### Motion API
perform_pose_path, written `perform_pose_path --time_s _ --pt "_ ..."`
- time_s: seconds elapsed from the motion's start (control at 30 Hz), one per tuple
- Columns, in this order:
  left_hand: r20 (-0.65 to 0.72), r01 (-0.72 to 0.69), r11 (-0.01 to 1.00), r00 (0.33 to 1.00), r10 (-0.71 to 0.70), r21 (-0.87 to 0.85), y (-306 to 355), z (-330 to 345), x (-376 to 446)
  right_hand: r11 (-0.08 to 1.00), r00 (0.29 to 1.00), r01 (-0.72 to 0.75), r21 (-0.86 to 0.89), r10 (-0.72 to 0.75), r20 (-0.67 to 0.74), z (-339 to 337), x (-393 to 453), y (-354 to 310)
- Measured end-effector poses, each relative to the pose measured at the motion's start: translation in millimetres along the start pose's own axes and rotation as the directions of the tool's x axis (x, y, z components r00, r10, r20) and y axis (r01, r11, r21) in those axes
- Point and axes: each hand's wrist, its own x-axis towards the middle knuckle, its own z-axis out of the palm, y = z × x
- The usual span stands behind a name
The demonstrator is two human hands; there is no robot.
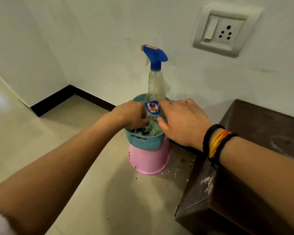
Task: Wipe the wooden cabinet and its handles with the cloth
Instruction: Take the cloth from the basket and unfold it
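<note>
A clear spray bottle [155, 85] with a blue trigger head stands upright in a teal woven basket [145, 141]. The basket sits on an upturned pink bucket [148, 158] on the floor. A greenish cloth [155, 130] lies crumpled inside the basket. My left hand [131, 114] reaches into the basket's left side, fingers curled down onto the cloth. My right hand [182, 121] hovers at the bottle's label, fingers spread around it. The dark wooden cabinet [255, 133] stands at the right, its top dusty; no handles are in view.
White walls meet in a corner with a black skirting [61, 97]. A switch and socket plate [224, 29] is on the wall above the cabinet. Crumbs and white dust [178, 168] litter the tiled floor between bucket and cabinet.
</note>
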Motion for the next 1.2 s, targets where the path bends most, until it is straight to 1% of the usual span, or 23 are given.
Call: perform_pose_path --time_s 0.03,0.1,0.17,0.23,0.3,0.43,0.53,0.63,0.7,0.8,0.93,0.97,1.0,1.03,1.1,1.13,1.17,1.2 --pt "0.059 -0.005 0.999 0.998 0.003 0.040 3.6 1.1 5.3 1.000 1.000 0.007 0.004 -0.007 -0.002 2.2 2.6 -1.0" --pt "0.125 0.009 0.991 0.992 -0.025 0.130 11.4 7.2 13.8 1.000 0.999 0.023 0.000 -0.023 -0.022 7.3 8.5 -2.6" --pt "0.186 0.036 0.978 0.980 -0.075 0.204 20.5 15.6 18.4 1.000 1.000 0.014 -0.016 -0.013 0.011 6.4 9.0 -4.5" --pt "0.198 0.075 0.973 0.973 -0.120 0.219 23.1 25.4 24.2 1.000 0.999 0.007 -0.022 -0.006 0.031 7.3 7.3 -2.6" --pt "0.153 0.118 0.975 0.977 -0.148 0.189 22.8 31.2 26.8 1.000 0.999 -0.006 -0.025 0.007 0.039 6.1 4.8 2.2" --pt "0.051 0.147 0.988 0.987 -0.150 0.050 21.8 28.0 26.8 0.998 0.997 -0.045 -0.040 0.047 0.057 -2.8 -4.7 8.3" --pt "-0.072 0.163 0.986 0.984 -0.164 -0.024 22.4 7.4 22.7 0.997 0.995 -0.071 -0.029 0.073 0.061 -15.4 -11.2 12.7" --pt "-0.151 0.169 0.983 0.972 -0.179 -0.076 27.0 -26.7 10.7 0.993 0.993 -0.110 0.038 0.108 0.043 -30.0 -15.8 17.5" --pt "-0.192 0.144 0.985 0.968 -0.159 -0.091 29.8 -52.8 -0.7 0.983 0.990 -0.142 0.112 0.140 0.029 -38.2 -17.0 21.5" --pt "-0.273 0.035 0.992 0.960 -0.066 -0.119 38.6 -95.7 -21.9 0.960 0.982 -0.185 0.209 0.190 -0.001 -55.1 -22.1 25.9" --pt "-0.377 -0.209 0.965 0.916 0.136 -0.158 70.0 -156.2 -64.4 0.900 0.959 -0.238 0.364 0.278 -0.060 -76.0 -32.2 36.8" --pt "-0.387 -0.269 0.947 0.903 0.184 -0.176 81.0 -169.2 -77.0 0.864 0.949 -0.234 0.446 0.302 -0.088 -82.1 -37.3 41.3" --pt "-0.396 -0.323 0.924 0.891 0.224 -0.205 91.2 -180.3 -88.6 0.799 0.934 -0.220 0.560 0.337 -0.114 -88.8 -43.1 46.1" --pt "-0.407 -0.375 0.893 0.877 0.255 -0.249 99.7 -188.1 -98.8 0.691 0.916 -0.191 0.698 0.380 -0.126 -94.8 -50.1 51.1" --pt "-0.448 -0.463 0.808 0.848 0.285 -0.364 117.2 -195.5 -114.5 0.374 0.892 -0.098 0.922 0.443 -0.085 -110.9 -73.8 60.9" --pt "-0.465 -0.486 0.760 0.842 0.275 -0.431 125.5 -194.7 -119.4 0.235 0.896 -0.043 0.971 0.439 -0.067 -117.4 -87.5 66.9" --pt "-0.475 -0.498 0.715 0.841 0.260 -0.491 134.7 -192.6 -123.0 0.167 0.897 0.005 0.986 0.434 -0.078 -123.6 -102.2 73.2" --pt "-0.475 -0.499 0.686 0.845 0.247 -0.530 142.3 -188.3 -123.9 0.156 0.893 0.039 0.987 0.438 -0.105 -127.5 -114.2 77.7"
